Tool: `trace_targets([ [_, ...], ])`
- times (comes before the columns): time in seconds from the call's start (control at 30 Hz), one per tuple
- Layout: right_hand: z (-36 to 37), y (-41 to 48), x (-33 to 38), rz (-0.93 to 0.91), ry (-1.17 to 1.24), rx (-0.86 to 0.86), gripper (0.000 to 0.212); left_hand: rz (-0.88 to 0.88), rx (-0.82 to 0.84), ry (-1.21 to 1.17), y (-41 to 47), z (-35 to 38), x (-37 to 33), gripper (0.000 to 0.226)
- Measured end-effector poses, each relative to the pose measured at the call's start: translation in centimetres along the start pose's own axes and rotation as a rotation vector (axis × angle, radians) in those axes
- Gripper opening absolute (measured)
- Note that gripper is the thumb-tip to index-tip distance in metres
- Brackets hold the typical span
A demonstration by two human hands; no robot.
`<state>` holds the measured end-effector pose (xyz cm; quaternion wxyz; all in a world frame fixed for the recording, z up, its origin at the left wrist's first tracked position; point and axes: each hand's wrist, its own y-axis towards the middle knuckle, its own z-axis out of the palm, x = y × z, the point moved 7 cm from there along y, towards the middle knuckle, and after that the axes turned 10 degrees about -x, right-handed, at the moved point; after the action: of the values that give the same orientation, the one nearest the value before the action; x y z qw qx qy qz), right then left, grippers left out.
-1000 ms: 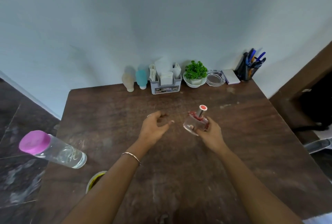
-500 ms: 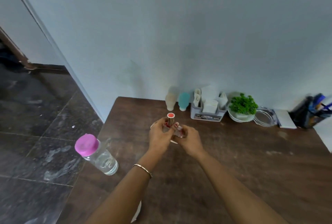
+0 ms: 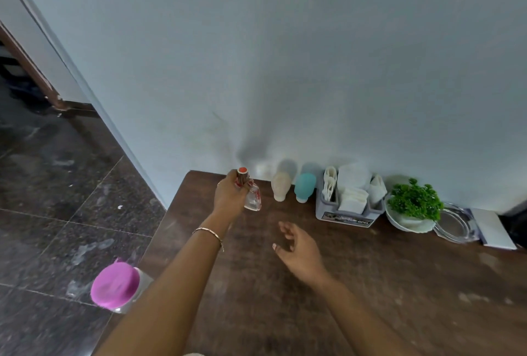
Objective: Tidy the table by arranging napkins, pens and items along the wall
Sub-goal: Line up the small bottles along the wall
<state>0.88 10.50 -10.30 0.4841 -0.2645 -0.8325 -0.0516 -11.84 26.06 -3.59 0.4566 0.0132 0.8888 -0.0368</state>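
While the left hand (image 3: 231, 195) grips the glass bottle (image 3: 253, 198) round its neck, near the wall (image 3: 285, 70) and just left of the beige bottle (image 3: 281, 185), it should be set down upright, clear of that neighbour. The right hand (image 3: 299, 247) hangs slack, fingers apart, holding nothing. Counted in view: one glass bottle, one beige bottle, one teal bottle (image 3: 304, 187), one napkin holder (image 3: 346, 217), one plant (image 3: 413, 203), one glass dish (image 3: 456, 223), one pink-capped bottle (image 3: 115, 287).

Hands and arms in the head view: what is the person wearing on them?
Both forearms are bare, with no sleeves in view. The left hand has a thin gold-coloured bracelet at the wrist and what looks like a ring. The right hand wears no visible jewellery.
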Motion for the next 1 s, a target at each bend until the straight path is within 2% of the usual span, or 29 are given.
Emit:
trace_targets([
  [0.23,-0.3,1.0,-1.1,-0.071,-0.019,-0.058,0.046,-0.003,-0.086,0.007,2.6,2.1,-0.7,0.027],
  [0.57,-0.4,1.4,-1.8,-0.150,-0.089,-0.095,0.037,-0.044,-0.104,0.006,3.0,3.3,-1.3,0.030],
  [0.7,-0.3,1.2,-1.6,-0.140,-0.091,-0.076,0.038,-0.071,-0.102,-0.040,2.7,3.0,-1.1,0.045],
  [0.8,-0.3,0.6,-1.3,-0.128,-0.081,-0.061,0.039,-0.134,-0.123,-0.090,1.2,2.1,-0.4,0.058],
  [0.9,0.2,-0.8,-0.7,-0.131,-0.050,-0.051,0.036,-0.112,-0.150,-0.132,-2.3,0.6,0.2,0.053],
  [1.0,1.0,-2.8,-0.2,-0.163,-0.061,-0.041,0.026,-0.056,-0.085,-0.155,-7.4,-0.6,1.8,0.047],
])
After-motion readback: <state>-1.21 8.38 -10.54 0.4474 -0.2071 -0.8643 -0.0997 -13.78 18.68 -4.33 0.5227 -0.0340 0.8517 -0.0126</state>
